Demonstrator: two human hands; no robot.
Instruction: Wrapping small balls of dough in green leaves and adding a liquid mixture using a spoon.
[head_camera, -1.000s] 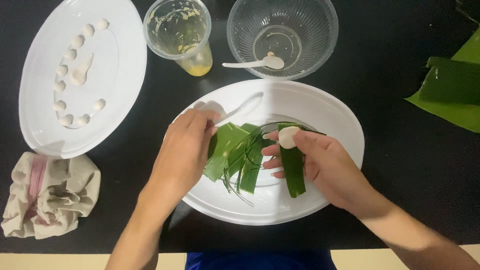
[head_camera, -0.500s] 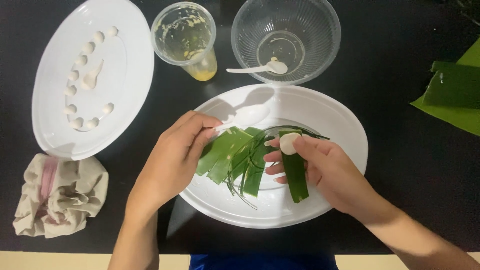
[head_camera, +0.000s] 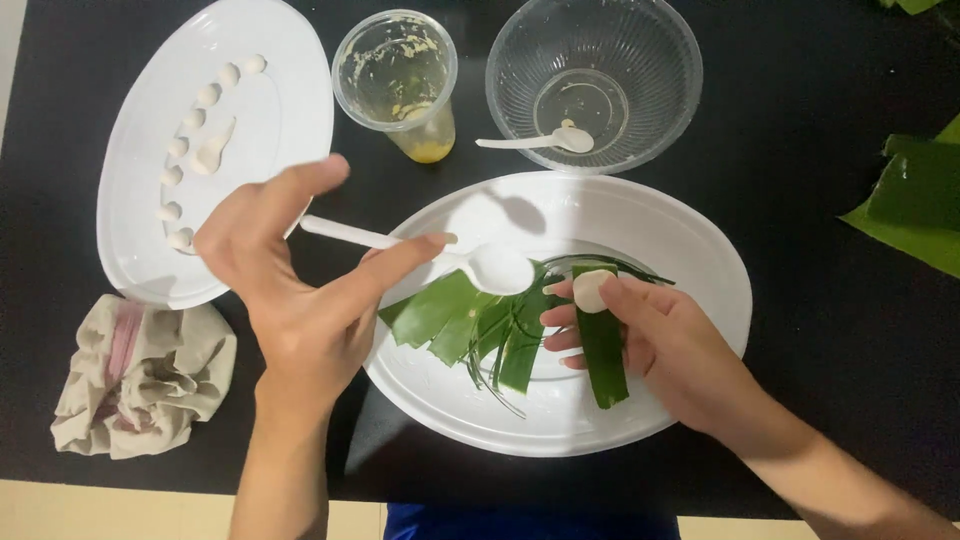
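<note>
A white plastic spoon (head_camera: 480, 262) is held by the left hand (head_camera: 300, 290) over the large white oval plate (head_camera: 700, 290); its handle is pinched between the index finger and the other fingers, while the thumb is spread upward. The bowl of the spoon is placed just beside a small white dough ball (head_camera: 591, 290). This ball is gripped by the closed fingers of the right hand (head_camera: 660, 345), together with a green leaf strip (head_camera: 604, 360). More cut green leaves (head_camera: 470, 325) are laid on the same plate. On the black table (head_camera: 800, 100) a second white plate (head_camera: 270, 110) with a row of dough balls, a plastic cup (head_camera: 400, 80), a clear bowl (head_camera: 650, 60) and a crumpled cloth (head_camera: 140, 375) are seen.
</note>
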